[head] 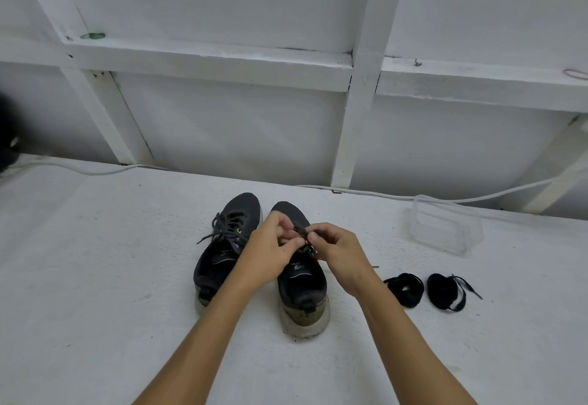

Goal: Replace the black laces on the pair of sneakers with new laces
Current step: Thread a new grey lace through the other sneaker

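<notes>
Two black sneakers stand side by side on the white floor (95, 277), toes toward the wall. The left sneaker (222, 245) is laced in black. Over the right sneaker (302, 280), the left hand (270, 252) and the right hand (337, 252) meet, both pinching its black lace (300, 231) and hiding the eyelets. Further right lie two coiled black laces (405, 288) (445, 291), apart from each other. Behind them sits one clear plastic box (445, 226), near a white cable (381, 194) along the wall.
</notes>
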### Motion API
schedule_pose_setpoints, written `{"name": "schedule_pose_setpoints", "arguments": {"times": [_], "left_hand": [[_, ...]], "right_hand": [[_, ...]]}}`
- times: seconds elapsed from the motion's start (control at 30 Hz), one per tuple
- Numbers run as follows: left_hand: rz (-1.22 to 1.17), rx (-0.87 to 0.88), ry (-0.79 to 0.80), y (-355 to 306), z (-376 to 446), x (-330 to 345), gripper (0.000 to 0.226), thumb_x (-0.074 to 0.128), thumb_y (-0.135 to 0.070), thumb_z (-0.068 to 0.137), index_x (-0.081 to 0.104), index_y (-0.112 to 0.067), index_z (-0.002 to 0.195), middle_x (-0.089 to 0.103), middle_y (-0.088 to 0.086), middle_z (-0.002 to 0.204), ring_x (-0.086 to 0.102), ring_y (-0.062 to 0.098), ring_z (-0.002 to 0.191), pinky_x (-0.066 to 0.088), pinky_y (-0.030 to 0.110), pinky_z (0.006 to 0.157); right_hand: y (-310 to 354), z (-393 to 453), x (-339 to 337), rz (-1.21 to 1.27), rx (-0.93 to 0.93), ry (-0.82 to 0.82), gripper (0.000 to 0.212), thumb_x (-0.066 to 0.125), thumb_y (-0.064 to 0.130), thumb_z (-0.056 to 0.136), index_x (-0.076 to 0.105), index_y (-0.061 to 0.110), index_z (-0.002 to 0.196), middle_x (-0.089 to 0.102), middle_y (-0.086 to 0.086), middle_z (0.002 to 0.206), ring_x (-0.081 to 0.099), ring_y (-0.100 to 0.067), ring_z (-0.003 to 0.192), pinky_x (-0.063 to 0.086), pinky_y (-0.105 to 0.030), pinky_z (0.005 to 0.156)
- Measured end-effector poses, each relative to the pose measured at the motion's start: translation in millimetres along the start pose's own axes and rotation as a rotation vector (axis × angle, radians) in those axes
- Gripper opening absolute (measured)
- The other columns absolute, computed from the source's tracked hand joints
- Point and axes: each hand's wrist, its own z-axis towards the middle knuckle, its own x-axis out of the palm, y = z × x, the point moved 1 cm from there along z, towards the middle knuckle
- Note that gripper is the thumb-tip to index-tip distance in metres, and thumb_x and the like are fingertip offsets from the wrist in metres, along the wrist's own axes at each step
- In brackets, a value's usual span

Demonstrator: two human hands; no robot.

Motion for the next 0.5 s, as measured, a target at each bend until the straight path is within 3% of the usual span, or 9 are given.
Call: {"name": "schedule_pose_setpoints", "arguments": {"times": [0.1, 0.17, 0.3, 0.37, 0.43, 0.5], "left_hand": [[-0.226, -0.167, 0.211, -3.8, 2.7, -10.2, 0.002, 0.055, -0.015, 0.101, 0.055, -0.017, 0.103, 0.071, -0.012, 0.082, 0.06, 0.002, 0.076, 0.044, 0.01, 0.066], [-0.22, -0.207, 0.272, -6.3, 3.8, -15.1, 0.013, 0.048, -0.024, 0.104, 0.06, -0.019, 0.1, 0.066, -0.019, 0.074, 0.055, -0.003, 0.069, 0.04, 0.009, 0.058], [-0.233, -0.15, 0.343, -4.7, 6.4, -14.0, 0.014, 0.066, -0.012, 0.094, 0.064, -0.012, 0.108, 0.07, -0.004, 0.091, 0.063, -0.005, 0.075, 0.045, 0.007, 0.065], [-0.063, -0.079, 0.28, -3.9, 8.4, -12.7, 0.019, 0.07, -0.012, 0.09, 0.066, -0.015, 0.109, 0.069, -0.005, 0.092, 0.063, 0.001, 0.078, 0.047, 0.01, 0.071], [0.223, 0.045, 0.141, -4.7, 9.0, -8.0, 0.011, 0.069, -0.018, 0.09, 0.066, -0.02, 0.101, 0.063, -0.01, 0.085, 0.058, 0.006, 0.074, 0.044, 0.011, 0.067], [0.441, 0.161, 0.044, -8.2, 7.1, -0.5, 0.006, 0.062, -0.02, 0.092, 0.056, -0.02, 0.093, 0.056, -0.01, 0.08, 0.053, 0.012, 0.074, 0.04, 0.021, 0.065]], "right_hand": [[-2.1, -1.6, 0.3, -0.034, -0.035, 0.048, 0.023, 0.06, 0.006, 0.099, 0.076, 0.022, 0.095, 0.075, 0.0, 0.087, 0.068, -0.014, 0.085, 0.055, -0.028, 0.081], [-0.6, -2.4, -0.3, -0.067, -0.062, 0.076, 0.022, 0.059, 0.005, 0.099, 0.075, 0.019, 0.094, 0.074, 0.001, 0.087, 0.068, -0.01, 0.084, 0.053, -0.024, 0.078], [3.5, -0.8, -4.7, -0.103, -0.113, 0.075, 0.022, 0.064, 0.004, 0.096, 0.077, 0.021, 0.092, 0.075, 0.005, 0.086, 0.067, -0.007, 0.081, 0.051, -0.021, 0.076], [3.5, -0.7, -7.1, -0.122, -0.118, 0.056, 0.018, 0.066, 0.004, 0.095, 0.078, 0.018, 0.096, 0.076, 0.006, 0.086, 0.067, -0.003, 0.079, 0.051, -0.019, 0.075], [2.2, -1.6, -7.9, -0.127, -0.122, 0.033, 0.017, 0.068, 0.004, 0.094, 0.078, 0.017, 0.098, 0.077, 0.005, 0.088, 0.068, -0.003, 0.08, 0.052, -0.02, 0.075], [1.2, -2.8, -7.8, -0.112, -0.125, 0.013, 0.02, 0.069, 0.003, 0.093, 0.078, 0.021, 0.095, 0.077, 0.005, 0.088, 0.07, -0.007, 0.083, 0.055, -0.023, 0.076]]}}
